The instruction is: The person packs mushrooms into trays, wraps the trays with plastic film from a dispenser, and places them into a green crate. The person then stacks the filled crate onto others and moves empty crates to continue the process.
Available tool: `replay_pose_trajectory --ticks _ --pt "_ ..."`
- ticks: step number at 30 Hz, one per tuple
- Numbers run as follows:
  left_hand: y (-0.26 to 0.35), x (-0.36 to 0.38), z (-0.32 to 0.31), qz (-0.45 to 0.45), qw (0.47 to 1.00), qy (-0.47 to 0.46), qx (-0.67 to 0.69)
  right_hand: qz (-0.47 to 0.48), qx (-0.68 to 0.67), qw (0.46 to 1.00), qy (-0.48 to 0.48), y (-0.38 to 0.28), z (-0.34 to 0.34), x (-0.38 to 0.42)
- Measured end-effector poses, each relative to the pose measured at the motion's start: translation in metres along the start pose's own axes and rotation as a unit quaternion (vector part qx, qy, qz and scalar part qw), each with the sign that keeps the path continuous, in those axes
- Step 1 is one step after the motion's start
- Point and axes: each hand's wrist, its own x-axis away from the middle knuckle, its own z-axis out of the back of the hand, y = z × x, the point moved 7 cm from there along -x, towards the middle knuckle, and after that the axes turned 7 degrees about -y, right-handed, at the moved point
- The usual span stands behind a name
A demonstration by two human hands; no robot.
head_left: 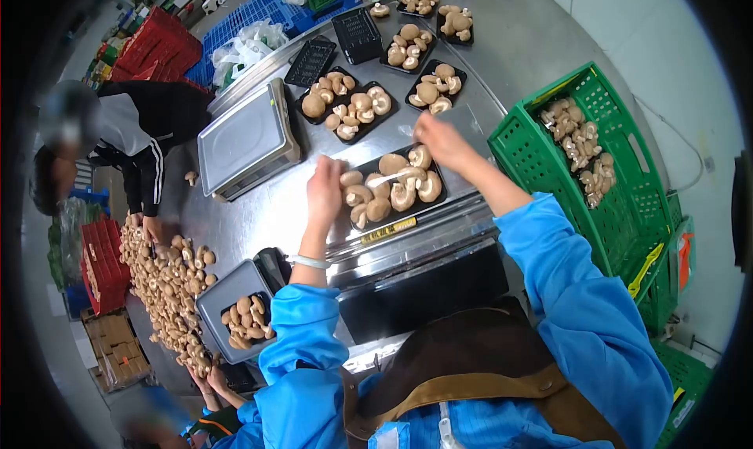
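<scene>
A black tray of brown-capped shiitake mushrooms (394, 184) lies in front of me on the metal work surface, and a bright white streak crosses some of the caps. My left hand (323, 192) is at the tray's left end, its fingers curled together. Over the far right corner, my right hand (441, 141) has its fingers pinched beside an upright mushroom. What either hand grips is too small to make out. A yellow label strip (390, 230) runs along the edge just below the tray.
Filled mushroom trays (362, 112) and a stack of black trays (357, 36) stand beyond. To the left are a scale (245, 139), a mushroom pile (169, 288) and another scale with a loaded tray (249, 322). Two people work there. A green crate (627, 233) stands right.
</scene>
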Motion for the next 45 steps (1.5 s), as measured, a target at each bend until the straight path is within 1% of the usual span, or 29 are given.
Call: replay_pose_trajectory --ticks 3,6,7,9,10,11,12,13,14,16,17,20,22,24,25,26,28,30,31,32,34,36,37,38,40,42,43,44,45 --pt "-0.025 -0.005 -0.017 0.051 0.983 -0.068 0.163 -0.029 0.004 0.996 -0.081 0.01 -0.018 -0.004" --pt "-0.002 0.008 -0.01 0.033 0.957 -0.137 0.254 -0.078 -0.063 0.983 -0.156 -0.005 -0.016 0.006" --pt "-0.005 0.01 -0.012 0.059 0.933 -0.172 0.311 -0.108 -0.101 0.975 -0.167 -0.008 -0.014 0.013" --pt "-0.016 0.026 -0.016 0.099 0.925 -0.238 0.28 -0.169 -0.16 0.948 -0.216 -0.009 -0.007 0.031" --pt "-0.019 0.036 -0.02 0.118 0.918 -0.271 0.264 -0.126 -0.13 0.961 -0.208 -0.005 -0.005 0.034" --pt "-0.02 0.049 -0.024 0.133 0.911 -0.269 0.282 -0.082 -0.099 0.972 -0.198 0.003 -0.009 0.041" --pt "-0.012 0.058 -0.021 0.11 0.929 -0.214 0.283 -0.04 -0.068 0.979 -0.186 -0.003 -0.013 0.051" --pt "-0.007 0.065 -0.02 0.081 0.943 -0.185 0.265 0.062 -0.042 0.992 -0.104 -0.019 -0.009 0.062" --pt "-0.003 0.069 -0.018 0.052 0.955 -0.155 0.247 0.037 -0.043 0.992 -0.117 -0.016 -0.009 0.067" --pt "0.016 0.08 -0.011 -0.004 0.961 -0.138 0.241 -0.016 -0.046 0.988 -0.144 -0.033 -0.004 0.083" --pt "0.026 0.087 -0.006 -0.032 0.962 -0.128 0.237 0.017 -0.059 0.991 -0.12 -0.041 -0.003 0.089" --pt "0.039 0.112 0.009 -0.001 0.975 -0.097 0.198 0.031 -0.04 0.994 -0.096 -0.065 0.007 0.102" --pt "0.057 0.134 0.023 0.002 0.967 -0.058 0.25 0.035 -0.111 0.99 -0.084 -0.091 0.023 0.116" --pt "0.081 0.167 0.036 0.049 0.963 -0.062 0.257 0.041 -0.16 0.983 -0.075 -0.118 0.036 0.138" --pt "0.08 0.183 0.038 0.066 0.966 -0.064 0.241 0.005 -0.161 0.981 -0.112 -0.112 0.033 0.151" --pt "0.082 0.2 0.033 0.078 0.956 -0.053 0.277 -0.013 -0.171 0.977 -0.126 -0.109 0.031 0.165" --pt "0.082 0.231 0.021 0.118 0.958 -0.091 0.246 -0.049 -0.193 0.968 -0.154 -0.104 0.022 0.197" --pt "0.055 0.25 -0.014 0.177 0.938 -0.135 0.266 -0.083 -0.137 0.971 -0.175 -0.086 0.006 0.223" --pt "0.033 0.256 -0.037 0.219 0.913 -0.143 0.313 -0.071 -0.082 0.979 -0.17 -0.063 -0.011 0.233" --pt "-0.008 0.252 -0.061 0.167 0.946 -0.123 0.249 -0.255 -0.124 0.93 -0.235 -0.054 -0.02 0.251" --pt "-0.035 0.241 -0.084 0.063 0.984 -0.057 0.156 -0.109 0.001 0.987 -0.116 -0.01 -0.044 0.257" --pt "-0.019 0.24 -0.079 0.074 0.996 0.003 0.045 -0.183 -0.075 0.98 -0.035 0.043 -0.061 0.266" --pt "-0.024 0.242 -0.077 0.079 0.995 0.046 0.026 -0.282 -0.223 0.932 -0.039 0.045 -0.061 0.275" --pt "-0.029 0.248 -0.075 0.09 0.993 0.077 0.028 -0.298 -0.242 0.923 -0.039 0.039 -0.053 0.282" --pt "-0.033 0.266 -0.072 0.086 0.985 0.122 0.081 -0.294 -0.277 0.915 0.005 0.049 -0.057 0.296" --pt "-0.044 0.28 -0.088 0.041 0.978 0.134 0.154 -0.207 -0.209 0.954 0.057 0.051 -0.064 0.301" --pt "-0.051 0.286 -0.095 0.019 0.972 0.138 0.191 -0.164 -0.173 0.968 0.083 0.038 -0.063 0.301" --pt "-0.06 0.29 -0.099 0.014 0.972 0.144 0.186 -0.183 -0.2 0.959 0.081 0.033 -0.066 0.306" --pt "-0.057 0.291 -0.097 0.009 0.972 0.15 0.182 -0.17 -0.211 0.955 0.125 0.03 -0.061 0.312"
